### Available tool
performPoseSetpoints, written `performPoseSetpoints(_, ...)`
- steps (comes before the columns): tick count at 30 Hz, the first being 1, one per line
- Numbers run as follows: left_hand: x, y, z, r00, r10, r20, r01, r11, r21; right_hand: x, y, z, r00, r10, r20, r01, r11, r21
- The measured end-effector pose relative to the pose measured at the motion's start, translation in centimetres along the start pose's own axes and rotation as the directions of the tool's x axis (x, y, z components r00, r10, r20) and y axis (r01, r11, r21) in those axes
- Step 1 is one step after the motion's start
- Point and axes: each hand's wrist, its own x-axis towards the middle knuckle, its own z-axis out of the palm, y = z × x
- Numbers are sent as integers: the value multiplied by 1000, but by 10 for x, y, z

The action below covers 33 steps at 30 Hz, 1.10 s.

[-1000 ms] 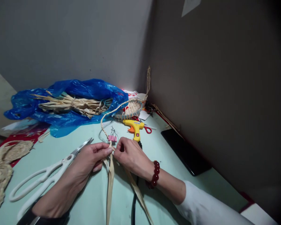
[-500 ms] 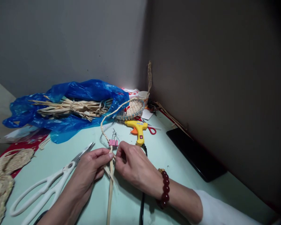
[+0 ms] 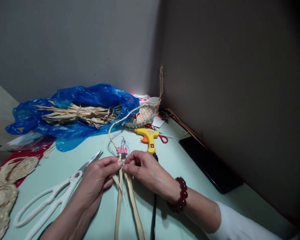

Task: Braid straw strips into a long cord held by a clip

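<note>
My left hand (image 3: 100, 175) and my right hand (image 3: 146, 170) meet at the table's middle, both pinched on pale straw strips (image 3: 126, 203) where a braid begins. Two loose strips trail from the pinch toward me. The finished braided cord (image 3: 115, 128) runs from my fingers up in a curve to the far corner. A pink binder clip (image 3: 122, 150) lies just beyond my fingertips. My right wrist wears a dark red bead bracelet.
White scissors (image 3: 52, 196) lie left of my left hand. A yellow glue gun (image 3: 148, 136) with black cord, red-handled scissors, a woven tray (image 3: 141, 116) and a cup sit behind. Blue bag (image 3: 72, 110) of dried husks at back left. Woven mats (image 3: 2, 186) at left edge, black tablet (image 3: 210, 165) right.
My right hand has shifted its pinch and a second strip now lies straight toward me beside the first. The view has drifted slightly; my left hand holds about the same place.
</note>
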Motion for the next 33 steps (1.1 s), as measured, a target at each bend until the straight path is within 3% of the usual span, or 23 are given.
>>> performPoseSetpoints(5, -2, 0, 0, 1000, -4, -13, 4, 1000, 7, -5, -3, 1, 993, -97, -69, 88, 988, -125)
performPoseSetpoints(12, -2, -1, 1, 999, -26, -25, 26, 1000, -8, -4, 2, 6, 995, -62, -74, 57, 996, -71)
performPoseSetpoints(18, -2, -2, 5, 998, 5, -59, 3, 993, 122, -7, -1, 9, 948, -248, -201, 179, 935, -307)
performPoseSetpoints(22, -3, -4, 5, 998, 61, 6, -60, 959, 277, -6, -1, 7, 939, -290, -185, 219, 918, -331)
performPoseSetpoints(27, -3, -6, 3, 987, 82, 139, -115, 961, 252, -5, -1, 2, 956, -247, -158, 192, 934, -303)
performPoseSetpoints(33, 0, -9, 2, 992, 78, 100, -105, 944, 313, -5, -3, 1, 948, -287, -141, 219, 904, -368)
